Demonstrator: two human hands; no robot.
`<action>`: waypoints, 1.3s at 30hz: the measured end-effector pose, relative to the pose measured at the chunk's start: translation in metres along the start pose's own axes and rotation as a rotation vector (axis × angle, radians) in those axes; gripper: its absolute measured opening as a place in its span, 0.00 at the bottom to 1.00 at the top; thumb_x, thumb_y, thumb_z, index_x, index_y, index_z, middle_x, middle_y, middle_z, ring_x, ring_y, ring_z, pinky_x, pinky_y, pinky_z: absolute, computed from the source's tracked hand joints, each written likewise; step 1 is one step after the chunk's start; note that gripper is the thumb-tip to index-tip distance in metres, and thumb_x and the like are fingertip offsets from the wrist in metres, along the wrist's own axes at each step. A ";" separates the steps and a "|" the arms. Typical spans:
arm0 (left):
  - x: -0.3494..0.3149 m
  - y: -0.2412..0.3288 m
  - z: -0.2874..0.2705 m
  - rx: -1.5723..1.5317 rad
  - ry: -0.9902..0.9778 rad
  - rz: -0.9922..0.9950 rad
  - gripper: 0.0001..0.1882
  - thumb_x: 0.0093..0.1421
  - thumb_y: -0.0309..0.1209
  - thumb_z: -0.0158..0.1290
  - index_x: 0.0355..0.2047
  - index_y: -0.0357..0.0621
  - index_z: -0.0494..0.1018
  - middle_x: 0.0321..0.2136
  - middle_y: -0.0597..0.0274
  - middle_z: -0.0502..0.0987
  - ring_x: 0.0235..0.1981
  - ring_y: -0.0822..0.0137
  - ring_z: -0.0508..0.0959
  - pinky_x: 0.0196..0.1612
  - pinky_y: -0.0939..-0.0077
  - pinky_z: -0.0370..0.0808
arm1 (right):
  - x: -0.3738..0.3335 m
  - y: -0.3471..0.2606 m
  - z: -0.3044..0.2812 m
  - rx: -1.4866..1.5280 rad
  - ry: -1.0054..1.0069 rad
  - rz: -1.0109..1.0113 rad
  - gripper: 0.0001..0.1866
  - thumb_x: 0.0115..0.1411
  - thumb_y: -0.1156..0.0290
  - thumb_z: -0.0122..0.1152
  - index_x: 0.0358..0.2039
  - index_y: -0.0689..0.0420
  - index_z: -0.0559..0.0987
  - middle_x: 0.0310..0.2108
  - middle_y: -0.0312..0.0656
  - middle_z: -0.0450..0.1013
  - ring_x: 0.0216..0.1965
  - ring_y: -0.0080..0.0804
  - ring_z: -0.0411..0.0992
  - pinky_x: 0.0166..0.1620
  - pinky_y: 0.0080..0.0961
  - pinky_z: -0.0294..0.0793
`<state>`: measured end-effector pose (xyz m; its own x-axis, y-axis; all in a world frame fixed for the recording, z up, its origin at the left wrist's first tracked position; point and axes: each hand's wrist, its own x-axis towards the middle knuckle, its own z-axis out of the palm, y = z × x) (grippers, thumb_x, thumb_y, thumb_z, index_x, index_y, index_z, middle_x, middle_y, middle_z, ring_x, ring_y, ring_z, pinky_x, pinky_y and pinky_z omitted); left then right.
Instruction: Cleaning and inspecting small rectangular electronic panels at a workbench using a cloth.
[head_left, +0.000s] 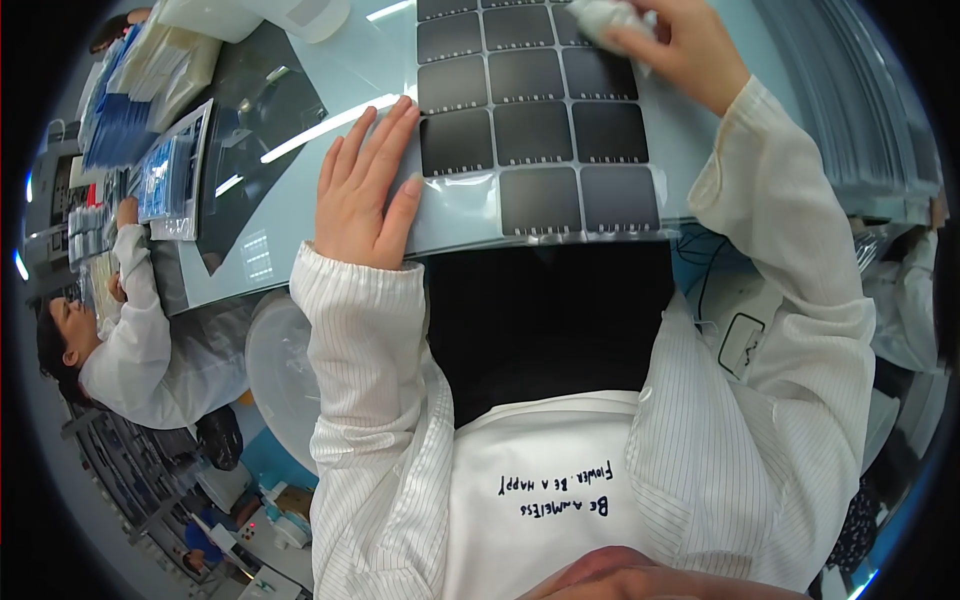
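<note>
A sheet of dark grey rectangular panels (538, 133), set in rows on a clear backing, lies on the glass-like tabletop before me. Each panel carries a row of small light marks along its lower edge. The cell at the sheet's near left corner shows only clear, shiny film. My left hand (366, 190) rests flat beside the sheet's left edge, fingers stretched out and fingertips close to the panels. Over the far right panels, my right hand (692, 48) grips a crumpled white cloth (606, 20), which appears to touch them. Part of the cloth is cut off by the view's top edge.
Thin clear sheets (850, 110) are stacked at the right. A dark glossy sheet (255, 130) lies at the left, with a translucent white container (312, 14) behind. Another person (150, 340) works at the far left beside blue packets (165, 180). A round tub (283, 365) stands below the table edge.
</note>
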<state>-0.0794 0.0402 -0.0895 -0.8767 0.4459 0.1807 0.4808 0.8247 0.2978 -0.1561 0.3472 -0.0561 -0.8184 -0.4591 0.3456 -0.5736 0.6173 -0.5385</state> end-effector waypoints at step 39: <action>0.008 0.009 -0.015 0.015 -0.123 -0.026 0.27 0.56 0.38 0.39 0.54 0.38 0.65 0.56 0.54 0.65 0.60 0.51 0.59 0.62 0.56 0.46 | 0.037 0.025 0.022 0.051 -0.027 -0.038 0.16 0.47 0.67 0.64 0.36 0.60 0.76 0.25 0.38 0.68 0.19 0.24 0.64 0.21 0.19 0.63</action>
<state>-0.0814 0.0463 -0.0712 -0.8848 0.4626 0.0562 0.4581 0.8413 0.2869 -0.1999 0.3321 -0.0739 -0.7944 -0.4991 0.3460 -0.6013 0.5661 -0.5639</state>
